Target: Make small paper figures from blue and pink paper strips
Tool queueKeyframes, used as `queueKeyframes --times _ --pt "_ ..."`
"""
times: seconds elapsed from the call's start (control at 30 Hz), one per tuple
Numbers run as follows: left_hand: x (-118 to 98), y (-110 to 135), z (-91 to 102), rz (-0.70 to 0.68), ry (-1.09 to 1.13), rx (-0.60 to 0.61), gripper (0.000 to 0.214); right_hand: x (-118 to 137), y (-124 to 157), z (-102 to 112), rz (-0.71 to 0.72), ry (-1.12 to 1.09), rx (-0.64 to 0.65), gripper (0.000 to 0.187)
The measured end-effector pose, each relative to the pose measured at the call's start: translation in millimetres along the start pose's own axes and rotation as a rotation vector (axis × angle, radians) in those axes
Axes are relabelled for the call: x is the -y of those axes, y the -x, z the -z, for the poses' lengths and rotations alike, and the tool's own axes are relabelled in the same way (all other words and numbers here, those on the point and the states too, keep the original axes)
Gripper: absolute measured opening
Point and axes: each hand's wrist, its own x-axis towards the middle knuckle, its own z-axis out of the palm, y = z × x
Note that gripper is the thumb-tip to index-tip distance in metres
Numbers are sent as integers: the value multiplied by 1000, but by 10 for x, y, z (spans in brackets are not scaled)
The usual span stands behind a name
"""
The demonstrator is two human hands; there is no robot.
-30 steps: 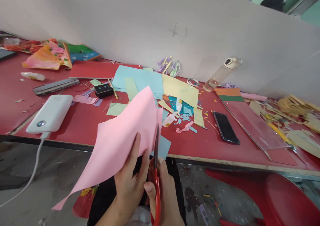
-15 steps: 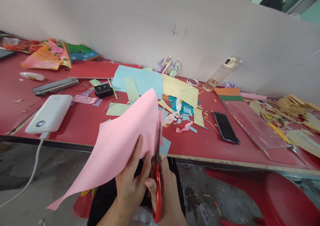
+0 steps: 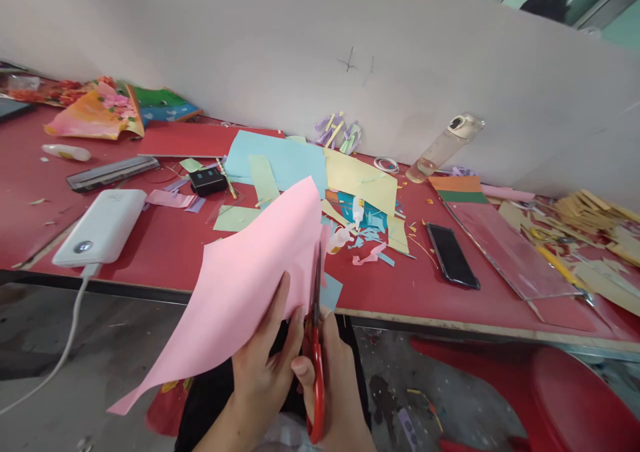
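My left hand pinches the lower edge of a large pink paper sheet, held up over my lap in front of the table edge. My right hand grips red-handled scissors, thumb through the loop. The blades point upward and bite into the sheet's right edge. The sheet hides part of the table behind it. A light blue paper piece lies just right of the blades.
The red table carries a white power bank with cable, a black phone, small glue bottles, blue and yellow sheets, scraps, a bottle by the wall, an acrylic sheet. A red chair stands at the right.
The scissors have advanced up along the pink sheet's right edge, and the blades have come together. The sheet has shifted slightly right and up with my left hand.
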Motion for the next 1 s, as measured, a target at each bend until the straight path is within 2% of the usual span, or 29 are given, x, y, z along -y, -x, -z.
queueKeyframes --times 0.1,0.27,0.63,0.77,0.87,1.0 --pt "-10 -26 8 -93 -36 -16 60 21 -25 17 -31 -6 13 82" --pt "-13 -30 0 -117 -72 -16 63 -9 -23 4 -89 4 18 87" --pt "13 -3 -41 -111 -129 -50 69 22 -45 -4 -96 -5 32 73" --pt "20 15 -50 -118 -121 -36 70 39 -73 -7 -23 24 -14 75" --pt "44 36 -57 -140 -115 -26 68 101 -118 32 31 84 -57 67" --pt "67 39 -59 -140 -106 -5 69 172 -174 82 18 119 -30 62"
